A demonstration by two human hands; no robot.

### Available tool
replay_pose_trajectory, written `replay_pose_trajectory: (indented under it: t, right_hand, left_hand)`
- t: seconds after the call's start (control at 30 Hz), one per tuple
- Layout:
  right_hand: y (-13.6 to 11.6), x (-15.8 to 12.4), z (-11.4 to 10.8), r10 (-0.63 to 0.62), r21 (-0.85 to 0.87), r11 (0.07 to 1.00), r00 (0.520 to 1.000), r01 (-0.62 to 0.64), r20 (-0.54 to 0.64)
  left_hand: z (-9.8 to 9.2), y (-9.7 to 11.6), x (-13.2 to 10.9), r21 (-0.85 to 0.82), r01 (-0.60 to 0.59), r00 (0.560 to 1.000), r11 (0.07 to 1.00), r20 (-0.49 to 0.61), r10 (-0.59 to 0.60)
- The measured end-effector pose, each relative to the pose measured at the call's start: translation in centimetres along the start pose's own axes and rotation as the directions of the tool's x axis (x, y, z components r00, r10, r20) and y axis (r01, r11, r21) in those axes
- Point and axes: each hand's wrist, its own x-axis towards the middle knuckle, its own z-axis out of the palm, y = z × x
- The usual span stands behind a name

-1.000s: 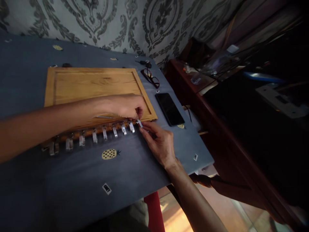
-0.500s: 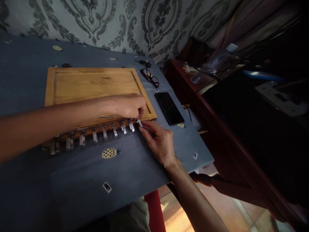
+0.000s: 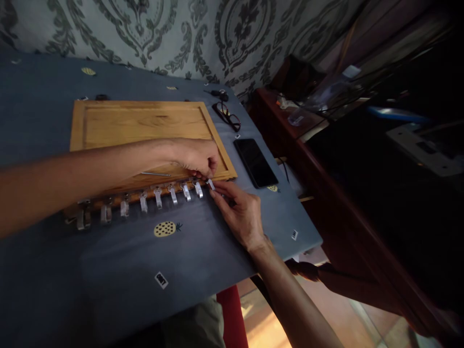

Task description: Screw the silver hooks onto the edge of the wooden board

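My right hand pinches a small, shiny metal clip between thumb and fingertips, at the near right corner of a framed wooden board. Right above that clip is my left hand, its fingers curled closed with the tips down by the clip; what they grip, if anything, is hidden. Along the board's near edge runs a brown strip bearing a row of several similar metal clips. A thin metal rod lies on the board beside my left forearm.
Right of the board lie a black phone, eyeglasses and keys. A blue cloth with pineapple prints covers the table. Beyond its right edge stands dark red furniture holding a clear plastic bottle. A patterned curtain or wall hangs behind.
My left hand and forearm have shifted up slightly, showing more of the thin rod. My right hand keeps its pinch on the metal clip. The whole view has moved very slightly.
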Motion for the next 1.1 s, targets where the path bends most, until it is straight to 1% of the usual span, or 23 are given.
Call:
replay_pose_trajectory:
  t: [0.13, 0.27, 0.37, 0.5, 0.77, 0.93, 1.03, 1.1]
  right_hand:
    - [0.0, 0.0, 0.0, -0.001, 0.011, 1.000, 1.000, 0.001, -0.006]
    - [0.2, 0.0, 0.1, 0.014, 0.003, 1.000, 1.000, -0.014, -0.006]
    - [0.3, 0.0, 0.2, 0.014, 0.009, 1.000, 1.000, -0.014, -0.003]
    - [0.3, 0.0, 0.1, 0.017, 0.016, 1.000, 1.000, -0.017, 0.001]
    - [0.3, 0.0, 0.1, -0.018, 0.022, 1.000, 1.000, 0.018, -0.012]
    - [0.4, 0.0, 0.2, -0.008, 0.023, 1.000, 1.000, 0.008, -0.011]
    - [0.4, 0.1, 0.2, -0.004, 0.023, 1.000, 1.000, 0.004, -0.008]
    - [0.4, 0.1, 0.2, -0.006, 0.032, 0.999, 1.000, 0.006, -0.004]
  left_hand:
    - [0.0, 0.3, -0.2, -0.045, 0.079, 0.997, 0.996, 0.010, -0.078]
    - [0.0, 0.2, 0.1, -0.075, 0.106, 0.994, 0.991, 0.038, -0.104]
    - [-0.1, 0.0, 0.4, -0.081, 0.115, 0.993, 0.990, 0.044, -0.111]
    - [-0.1, -0.1, 0.4, -0.118, 0.133, 0.991, 0.984, 0.021, -0.132]
    - [-0.2, -0.2, -0.1, -0.166, 0.158, 0.987, 0.973, 0.058, -0.150]
    - [-0.1, -0.2, -0.1, -0.167, 0.152, 0.987, 0.974, 0.071, -0.142]
    - [-0.2, 0.1, -0.3, -0.175, 0.180, 0.983, 0.968, 0.059, -0.172]
    - [-0.6, 0.4, -0.7, -0.175, 0.183, 0.983, 0.967, 0.030, -0.181]
